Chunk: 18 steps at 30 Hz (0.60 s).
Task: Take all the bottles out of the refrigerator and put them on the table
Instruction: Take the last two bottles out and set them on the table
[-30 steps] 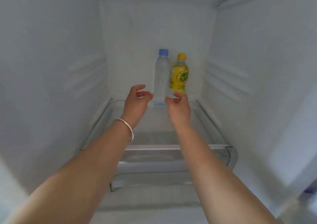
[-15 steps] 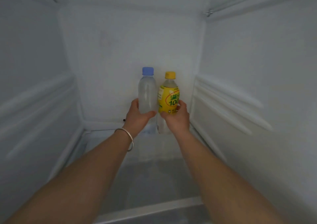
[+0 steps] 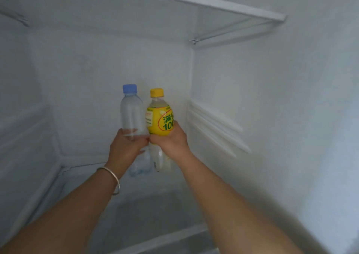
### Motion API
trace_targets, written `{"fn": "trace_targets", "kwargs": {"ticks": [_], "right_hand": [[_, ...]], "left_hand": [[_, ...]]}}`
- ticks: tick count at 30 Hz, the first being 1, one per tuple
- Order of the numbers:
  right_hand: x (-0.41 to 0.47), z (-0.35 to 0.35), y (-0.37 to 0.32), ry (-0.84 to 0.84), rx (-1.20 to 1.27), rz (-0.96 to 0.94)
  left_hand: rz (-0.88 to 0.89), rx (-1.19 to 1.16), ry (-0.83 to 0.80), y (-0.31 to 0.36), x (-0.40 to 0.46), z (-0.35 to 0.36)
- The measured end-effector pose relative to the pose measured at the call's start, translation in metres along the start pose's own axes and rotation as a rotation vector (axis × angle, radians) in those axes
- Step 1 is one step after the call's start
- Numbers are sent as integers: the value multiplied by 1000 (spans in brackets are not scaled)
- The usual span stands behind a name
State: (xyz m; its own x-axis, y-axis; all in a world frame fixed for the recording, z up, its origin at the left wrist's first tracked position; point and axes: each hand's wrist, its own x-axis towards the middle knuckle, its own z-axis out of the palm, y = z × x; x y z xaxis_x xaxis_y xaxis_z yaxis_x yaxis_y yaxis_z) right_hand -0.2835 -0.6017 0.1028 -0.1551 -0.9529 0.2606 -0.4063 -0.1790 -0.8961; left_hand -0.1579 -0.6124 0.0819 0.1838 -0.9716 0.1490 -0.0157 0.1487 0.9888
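Observation:
Deep inside the white refrigerator, my left hand (image 3: 125, 146) grips a clear water bottle (image 3: 131, 113) with a blue cap around its middle. My right hand (image 3: 171, 141) grips a bottle with a yellow label (image 3: 159, 119) and a yellow cap, just to the right of the clear one. Both bottles are upright and side by side, nearly touching. Their bases show below my hands, above the glass shelf (image 3: 147, 201). A silver bangle (image 3: 112, 178) circles my left wrist.
The refrigerator's back wall (image 3: 97, 90) is close behind the bottles. Ribbed side walls (image 3: 217, 129) close in on the left and right. An upper shelf (image 3: 213, 3) runs overhead. The lower shelf's front rail (image 3: 161, 240) crosses beneath my forearms.
Both hands reached in from apart and closed around the two bottles. The bottles now appear lifted off the shelf, and the view has tilted upward.

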Motion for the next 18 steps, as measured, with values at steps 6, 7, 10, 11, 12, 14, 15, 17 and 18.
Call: {"fn": "trace_targets", "kwargs": {"ticks": [6,7,10,11,12,14,15,17,18], "right_hand": [[-64,-43,-26,-38,39,-52],[-76,-48,-26,-40,39,-55],[-117,-60,-25,6,73,-45],[-130,-63,-25,13,85,-42],[-143,-66,-25,11,93,-42],[-168,-72,-26,-3,87,-36],[-179,-75,-26,-6,73,-30],[-205,-78,-27,-7,53,-16],[-219,-79,-28,-4,52,-3]], "left_hand": [[-16,-186,-68,34,-85,-1],[-19,-179,-86,36,-100,-3],[-29,-155,-125,42,-142,-9],[-33,-139,-134,43,-156,-10],[-35,-126,-141,43,-169,-12],[-41,-126,-140,42,-193,-17],[-50,-132,-135,41,-204,-19],[-64,-138,-130,39,-228,-24],[-68,-137,-132,37,-240,-27]]}}
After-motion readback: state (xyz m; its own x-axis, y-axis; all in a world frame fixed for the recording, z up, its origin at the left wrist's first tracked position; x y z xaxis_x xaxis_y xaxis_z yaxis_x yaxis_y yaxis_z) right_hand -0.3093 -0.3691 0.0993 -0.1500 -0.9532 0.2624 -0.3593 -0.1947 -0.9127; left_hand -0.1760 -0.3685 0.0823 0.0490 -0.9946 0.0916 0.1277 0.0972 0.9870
